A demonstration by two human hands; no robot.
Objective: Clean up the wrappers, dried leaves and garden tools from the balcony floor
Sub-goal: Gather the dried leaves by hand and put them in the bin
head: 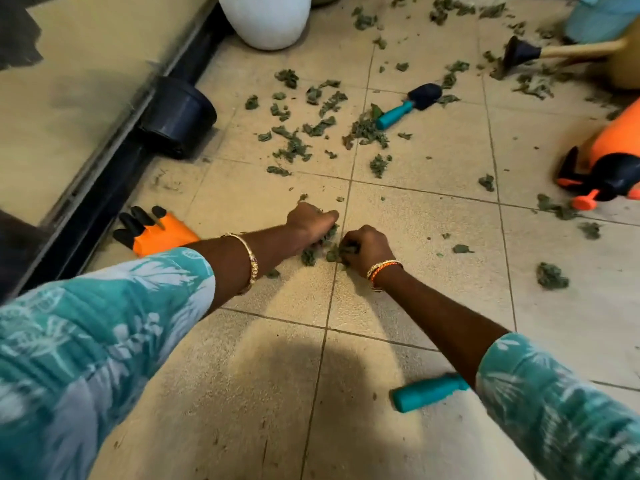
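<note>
Your dried leaves [294, 147] are crumpled grey-green scraps, strewn over the tiled floor [415, 271] from mid-frame to the upper right. At centre, your left hand [310, 221] curls its fingers over a small clump; your right hand [367, 245], knuckles up, pinches leaves just beside it.

Dried leaves [294, 147] lay scattered green and crumpled over the far tiles, with a small pile [320, 249] at a tile joint. Trowel [408, 105], teal handle, dark blade, lay flat among them. Second teal handle [427, 393] lay nearer. Orange glove [156, 232], black tips, lay by the door track.
</note>
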